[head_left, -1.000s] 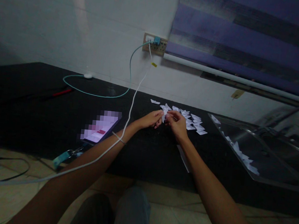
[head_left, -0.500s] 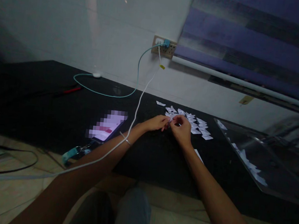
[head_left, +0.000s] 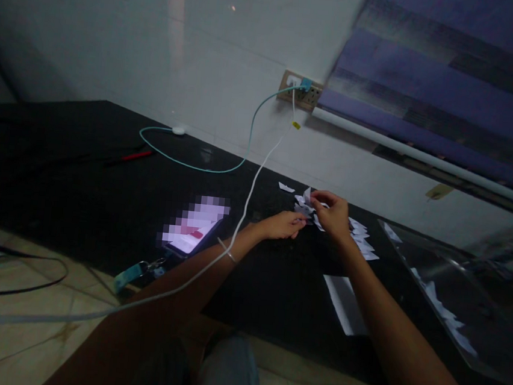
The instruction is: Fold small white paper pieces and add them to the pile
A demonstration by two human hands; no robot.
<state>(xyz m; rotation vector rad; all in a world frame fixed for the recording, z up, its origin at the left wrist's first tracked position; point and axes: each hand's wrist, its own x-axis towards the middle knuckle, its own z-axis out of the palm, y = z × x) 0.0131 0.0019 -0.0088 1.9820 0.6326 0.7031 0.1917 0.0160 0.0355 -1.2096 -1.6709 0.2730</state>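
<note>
Several small folded white paper boats [head_left: 364, 242] stand in rows on the black tabletop, partly covered by my hands. My right hand [head_left: 333, 215] pinches a paper boat [head_left: 307, 195] between thumb and fingertips, just above the left end of the rows. Lower and to the left, my left hand [head_left: 283, 225] rests low with its fingers drawn together, their tips against the nearest boats [head_left: 302, 210]; whether it grips one is hidden. One single boat [head_left: 286, 187] sits apart behind them, towards the wall. A white paper strip [head_left: 343, 304] lies beside my right forearm.
A lit phone [head_left: 196, 229] with a teal strap [head_left: 129, 277] lies left of my left forearm. A white cable [head_left: 250, 198] runs from the wall socket [head_left: 300, 91] across that arm. On the right, a transparent sheet [head_left: 434, 276] has more folded papers along its edge.
My hands have come apart. The right one has moved up and away with a paper boat, while the left stays low by the rows. More of the paper strip shows, and the view has shifted.
</note>
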